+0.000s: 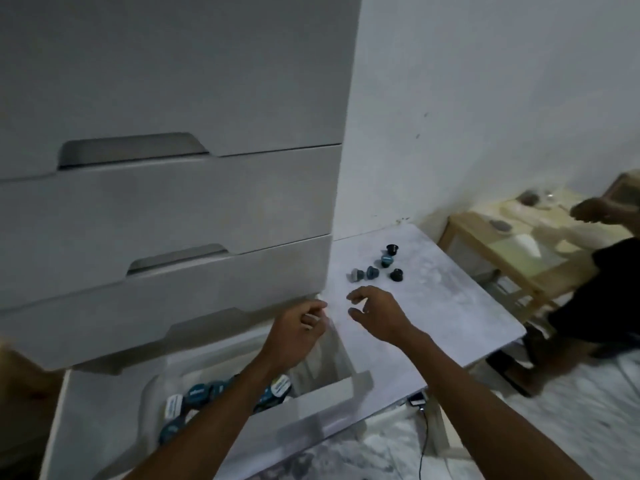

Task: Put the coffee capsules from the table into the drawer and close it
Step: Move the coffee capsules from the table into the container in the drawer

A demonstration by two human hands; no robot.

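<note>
Five small cup-shaped coffee capsules [379, 266], black and blue-grey, sit clustered on the pale marbled table [450, 306]. The smooth white drawer [311, 400] stands open, holding more round capsules. The left hand [298, 332] hovers over the drawer, fingers loosely curled, holding nothing. The right hand [375, 315] is spread open near the cluster, empty.

Black, teal and grey capsules [378, 266] on a pale marbled table [450, 306], beside a white drawer [311, 403]
</note>
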